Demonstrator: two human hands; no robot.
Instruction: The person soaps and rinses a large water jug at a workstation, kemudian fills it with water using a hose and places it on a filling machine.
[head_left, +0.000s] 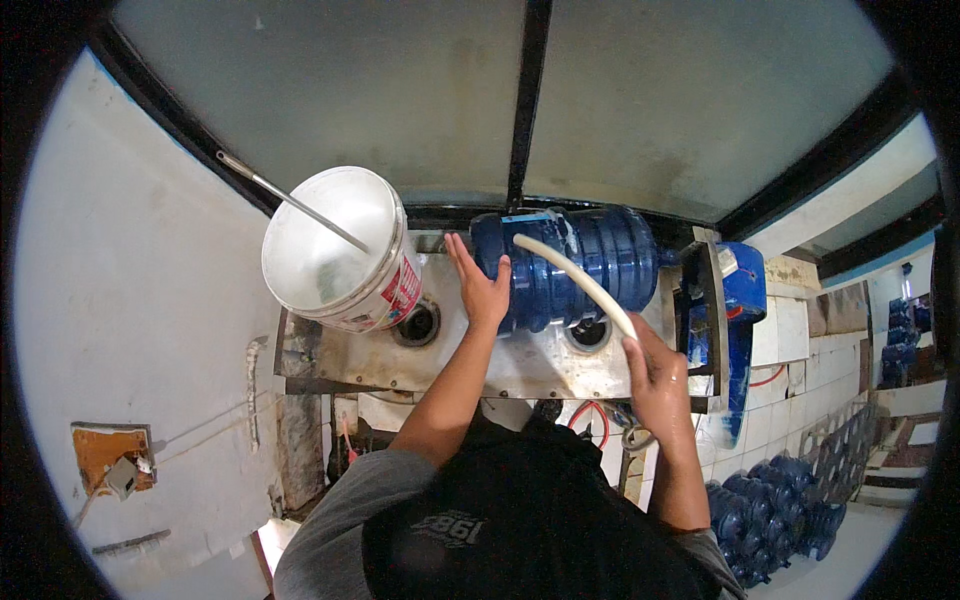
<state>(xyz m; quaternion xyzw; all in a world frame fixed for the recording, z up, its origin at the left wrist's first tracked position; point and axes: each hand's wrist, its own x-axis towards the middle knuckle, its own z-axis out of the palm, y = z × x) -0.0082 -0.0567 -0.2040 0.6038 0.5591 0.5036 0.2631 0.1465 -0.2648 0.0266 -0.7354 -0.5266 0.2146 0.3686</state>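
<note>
A large blue plastic water jug (600, 262) lies on its side on a metal counter (465, 367), its neck pointing right. My left hand (484, 292) is at the jug's base end, fingers apart and palm against or close to it; contact is partly hidden. In my right hand (656, 375) is a cream-coloured hose (581, 281), gripped near the counter's front edge. The hose curves up and left across the jug, its free end over the jug's left part. Whether water runs from it cannot be made out.
Left of the jug stands a white bucket (345, 322) with a metal-handled rod (307, 214) leaning in it. Two round drain holes, one (417, 322) beside the bucket, open in the counter. Frosted panes (450, 97) rise behind. Several blue jugs (772, 510) sit on the floor at right.
</note>
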